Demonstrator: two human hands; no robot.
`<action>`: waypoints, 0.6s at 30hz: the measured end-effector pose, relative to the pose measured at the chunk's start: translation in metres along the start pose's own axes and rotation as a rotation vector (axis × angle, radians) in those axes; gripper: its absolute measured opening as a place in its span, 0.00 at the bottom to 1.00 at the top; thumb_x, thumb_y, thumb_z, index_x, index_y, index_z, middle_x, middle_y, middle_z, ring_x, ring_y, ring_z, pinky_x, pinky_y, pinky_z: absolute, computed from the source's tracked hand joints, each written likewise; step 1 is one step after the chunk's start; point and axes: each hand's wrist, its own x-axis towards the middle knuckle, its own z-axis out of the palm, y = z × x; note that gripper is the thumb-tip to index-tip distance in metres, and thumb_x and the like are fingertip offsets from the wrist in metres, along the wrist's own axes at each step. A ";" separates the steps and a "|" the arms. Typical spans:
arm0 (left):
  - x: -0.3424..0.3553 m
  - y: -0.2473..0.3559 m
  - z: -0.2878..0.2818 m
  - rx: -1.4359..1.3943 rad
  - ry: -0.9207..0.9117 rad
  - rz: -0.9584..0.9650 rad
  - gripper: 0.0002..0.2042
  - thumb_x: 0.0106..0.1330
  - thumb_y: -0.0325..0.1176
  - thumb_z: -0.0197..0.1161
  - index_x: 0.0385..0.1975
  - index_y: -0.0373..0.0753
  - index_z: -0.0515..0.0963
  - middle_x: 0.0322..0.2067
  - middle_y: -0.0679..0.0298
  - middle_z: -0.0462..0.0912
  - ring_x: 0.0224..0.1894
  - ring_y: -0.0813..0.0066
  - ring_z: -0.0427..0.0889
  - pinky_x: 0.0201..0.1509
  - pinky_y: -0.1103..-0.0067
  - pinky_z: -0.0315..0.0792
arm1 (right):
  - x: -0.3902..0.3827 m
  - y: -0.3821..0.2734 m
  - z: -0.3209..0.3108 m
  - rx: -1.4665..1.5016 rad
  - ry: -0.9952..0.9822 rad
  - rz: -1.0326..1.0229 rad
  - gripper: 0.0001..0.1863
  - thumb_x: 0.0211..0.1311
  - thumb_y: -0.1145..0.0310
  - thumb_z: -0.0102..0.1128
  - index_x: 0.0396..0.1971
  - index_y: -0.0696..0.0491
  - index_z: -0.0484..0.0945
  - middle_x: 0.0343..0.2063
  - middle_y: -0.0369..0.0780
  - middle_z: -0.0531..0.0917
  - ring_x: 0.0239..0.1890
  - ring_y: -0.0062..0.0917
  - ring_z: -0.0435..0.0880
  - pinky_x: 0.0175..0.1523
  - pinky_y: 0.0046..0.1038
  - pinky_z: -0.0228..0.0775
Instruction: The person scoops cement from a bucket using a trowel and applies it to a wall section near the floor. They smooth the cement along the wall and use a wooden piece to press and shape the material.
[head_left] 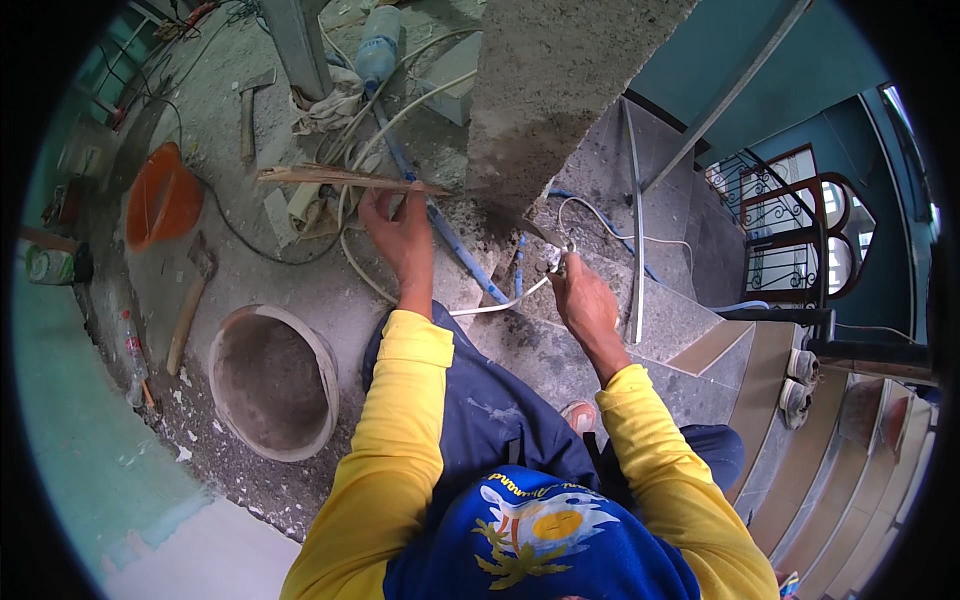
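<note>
My left hand [400,235] pinches a long, rough strip of wood [320,175]. The strip's right end reaches the lower edge of a concrete column [530,110]. In my right hand [587,305] is the handle of what looks like a small trowel [546,234], its narrow blade pointing up and left to the column's bottom corner. Fingers hide most of its handle. Between my hands, a blue pipe [460,250] runs along broken concrete, and a white cable [505,303] crosses it. Dark, crumbly material lies under the column's edge.
A round mortar-stained basin [275,385] stands left of my knee. Farther left are an orange scoop [163,197], two hammers [248,118] and a plastic bottle [133,350]. A metal bar [635,230] lies to the right. Tiled stairs [800,450] hold a pair of shoes [797,388].
</note>
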 end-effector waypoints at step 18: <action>0.013 0.006 -0.012 -0.073 0.119 0.060 0.34 0.65 0.32 0.77 0.67 0.29 0.66 0.62 0.48 0.75 0.63 0.64 0.78 0.64 0.71 0.79 | -0.010 -0.041 0.057 0.138 0.002 0.064 0.21 0.71 0.62 0.67 0.56 0.56 0.73 0.41 0.58 0.86 0.46 0.57 0.85 0.48 0.55 0.75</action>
